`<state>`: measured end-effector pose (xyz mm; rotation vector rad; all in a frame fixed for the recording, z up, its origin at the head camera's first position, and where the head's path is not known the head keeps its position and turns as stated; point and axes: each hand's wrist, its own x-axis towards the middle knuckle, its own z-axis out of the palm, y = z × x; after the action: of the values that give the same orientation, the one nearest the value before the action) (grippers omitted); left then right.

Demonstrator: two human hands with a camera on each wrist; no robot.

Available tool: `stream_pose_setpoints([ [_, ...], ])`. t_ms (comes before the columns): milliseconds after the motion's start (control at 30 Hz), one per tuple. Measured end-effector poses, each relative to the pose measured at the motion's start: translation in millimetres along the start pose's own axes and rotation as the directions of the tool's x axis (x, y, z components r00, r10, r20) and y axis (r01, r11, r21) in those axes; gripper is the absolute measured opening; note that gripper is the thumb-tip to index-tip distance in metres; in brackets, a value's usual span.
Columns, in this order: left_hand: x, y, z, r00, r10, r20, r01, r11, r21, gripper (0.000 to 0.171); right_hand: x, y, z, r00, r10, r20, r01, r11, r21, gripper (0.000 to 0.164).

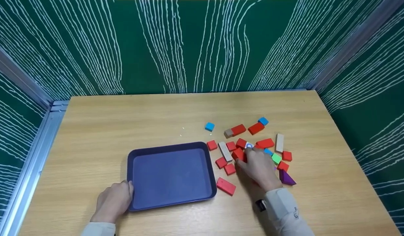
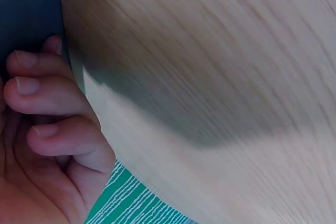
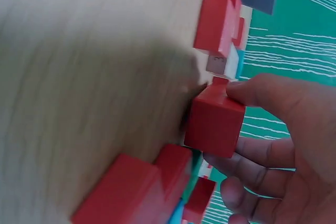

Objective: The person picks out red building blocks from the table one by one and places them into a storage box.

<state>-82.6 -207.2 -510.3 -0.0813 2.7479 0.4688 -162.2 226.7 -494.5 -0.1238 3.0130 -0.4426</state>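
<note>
The left hand (image 1: 113, 198) grips the left edge of a dark blue tray (image 1: 172, 204), which lies on the desk (image 1: 339, 203) between both hands. The right hand (image 1: 259, 168) pinches a red block (image 3: 215, 124) between thumb and fingers (its wrist view shows this best). Just right of it sit a purple wedge (image 1: 286, 178) and a green block (image 1: 276, 159); beyond it, a blue cube (image 1: 263, 121) touches a red bar (image 1: 256, 128).

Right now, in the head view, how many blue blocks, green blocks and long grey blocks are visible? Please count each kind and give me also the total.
Blue blocks: 3
Green block: 1
Long grey blocks: 2
Total: 6 visible; the right hand may hide others.
</note>
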Motion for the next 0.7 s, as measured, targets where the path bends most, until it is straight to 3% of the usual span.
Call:
stream_pose_setpoints([
  [200,-0.6,0.5,1.8,1.0,0.005,-0.022,-0.005,1.0,0.004,0.039,0.2,-19.7,-13.5,0.997,-0.037,-0.068,0.038,0.999,0.016,0.033],
  [367,-2.0,-1.6,0.9,1.0,-0.005,-0.014,0.005,1.0,0.011,0.042,8.1,-56.0,-12.9,0.982,-0.124,-0.142,0.126,0.992,0.004,0.032],
  [567,0.0,0.7,2.3,0.999,0.006,-0.045,-0.004,0.999,0.035,0.04,15.8,-96.8,-0.1,0.974,-0.198,-0.106,0.199,0.98,-0.01,0.037],
  [700,0.7,2.3,4.6,0.997,0.021,-0.08,-0.017,0.999,0.039,0.038,19.1,-112.3,12.5,0.956,-0.273,-0.104,0.271,0.962,-0.039,0.038],
])
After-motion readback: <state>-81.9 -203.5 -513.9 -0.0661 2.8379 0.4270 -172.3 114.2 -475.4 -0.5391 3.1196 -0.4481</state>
